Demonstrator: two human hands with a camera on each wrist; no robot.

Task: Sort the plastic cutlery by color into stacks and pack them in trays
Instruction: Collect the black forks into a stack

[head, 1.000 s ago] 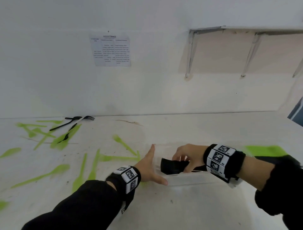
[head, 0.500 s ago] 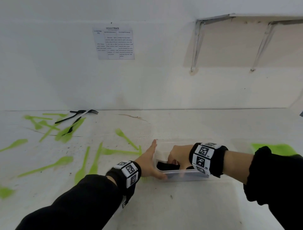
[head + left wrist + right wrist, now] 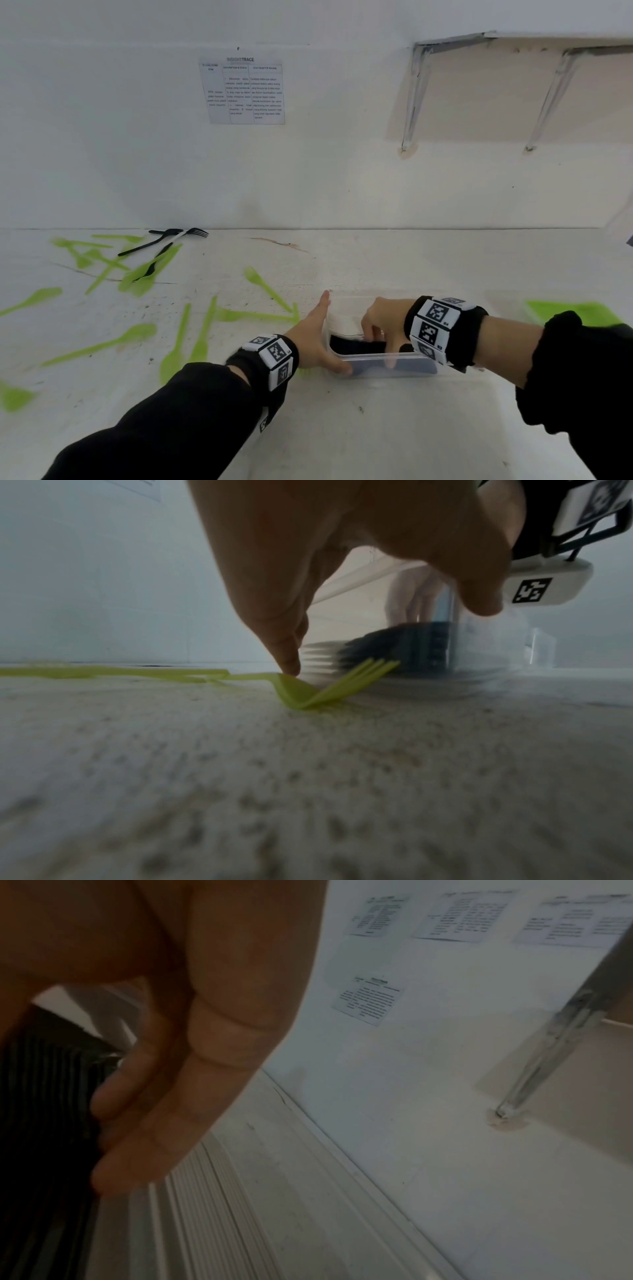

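Down inside the clear tray [image 3: 394,368], right in front of the person, sits the black stack [image 3: 356,344] of cutlery, lying flat with its long axis running left-right along the tray's near wall. So the thing that matters for the next bit is already directly under the right hand [image 3: 383,318], which dips into the tray from above. Its grip is curled round the stack, fingers on the far side and thumb on the near side; in the right wrist view the fingers [image 3: 137,1096] lie right against the ribbed black handles. My guess is it's just seating the stack, so the release should be straight up, along the short axis, or the pieces fan out.

The left hand [image 3: 315,339] is flat and open, holding nothing, fingers straight along the tray's left end wall and thumb at the near corner, bracing it.

Just left of that hand a green fork [image 3: 318,691] lies on the desk [image 3: 342,428], tines almost touching the tray, so the left hand is the nearer one for green stuff. More green pieces are scattered further left, and a few black forks [image 3: 164,240] sit well apart at the back near the wall, so black isn't done yet, I reckon.
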